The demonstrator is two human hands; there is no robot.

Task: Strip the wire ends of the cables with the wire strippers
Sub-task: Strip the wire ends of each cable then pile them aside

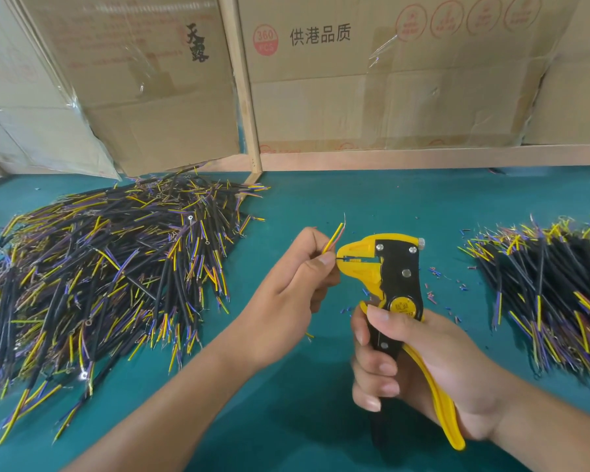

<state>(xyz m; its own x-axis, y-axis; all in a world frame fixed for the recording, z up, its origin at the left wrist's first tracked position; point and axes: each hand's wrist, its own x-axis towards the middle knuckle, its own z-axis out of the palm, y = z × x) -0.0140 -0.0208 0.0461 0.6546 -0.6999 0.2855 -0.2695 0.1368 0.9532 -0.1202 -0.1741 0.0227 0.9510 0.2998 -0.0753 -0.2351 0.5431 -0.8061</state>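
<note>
Between 2 cable heaps, a large pile left and a smaller pile right, the left hand pinches a cable, feeding 1 wire into yellow-and-black wire strippers gripped by the right hand over open green table.

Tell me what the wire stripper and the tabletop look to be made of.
Wire stripper: yellow moulded plastic head and handle with black, probably painted metal, plates, judging by shiny rivets and screws. Tabletop: matte teal, rubber or vinyl mat perhaps; no glare.
</note>
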